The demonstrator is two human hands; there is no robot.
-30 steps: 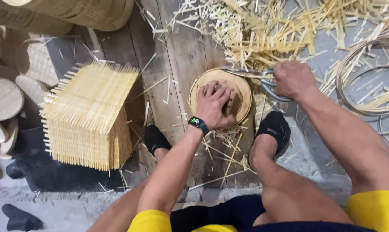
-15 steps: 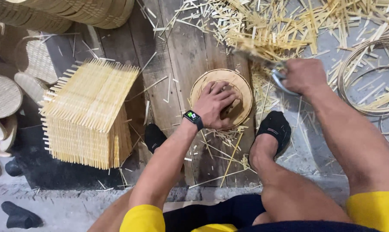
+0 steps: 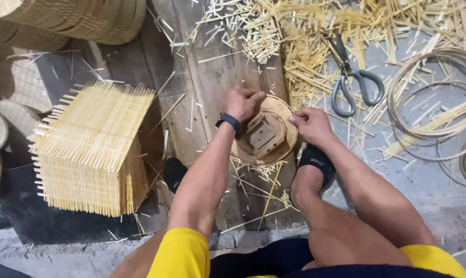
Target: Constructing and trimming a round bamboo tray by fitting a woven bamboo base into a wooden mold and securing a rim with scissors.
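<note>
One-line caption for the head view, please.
Both hands, left hand and right hand, grip the rim of a round woven bamboo disc on wooden planks, scissors lying nearby.

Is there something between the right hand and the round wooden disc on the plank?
Nothing visible. The right hand is already at the right rim of the round wooden disc, and the left hand rests on its upper left edge.

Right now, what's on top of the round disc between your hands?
On the round disc sits a small wooden block piece. The left hand grips its far rim and the right hand its right edge. The wooden plank lies under it; whatever is directly beneath is covered.
</note>
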